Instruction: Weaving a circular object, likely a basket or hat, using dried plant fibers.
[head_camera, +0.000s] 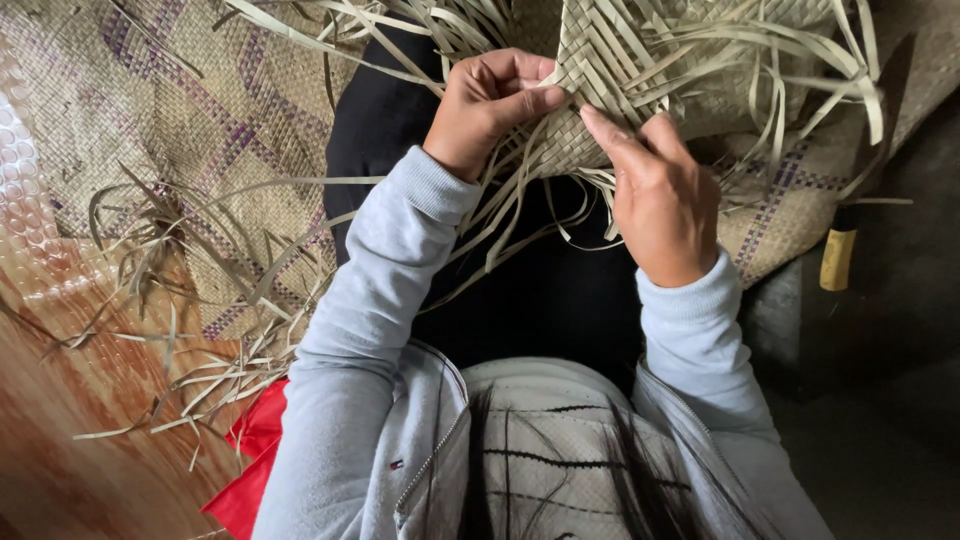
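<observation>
- Two hands work one woven panel (610, 60) of pale leaf strips: the left hand (487, 105) is curled, thumb pinching the panel's lower edge; the right hand (660, 200) pinches a strip with thumb and forefinger just beside it.
- Many loose strip ends (500, 215) hang below and between both hands, uncounted.
- One purple-patterned mat (180, 130) lies left of and beyond the hands.
- One yellow-handled tool (838, 258) lies right of the right hand, apart.

A pale straw-coloured woven panel of flat leaf strips (610, 75) shows a diagonal herringbone pattern. Beneath it, the tan woven floor mat (190, 130) carries faded purple crossing lines. Left of the mat lies a bright red cloth (255, 460); right, a yellow-handled tool (838, 258).
</observation>
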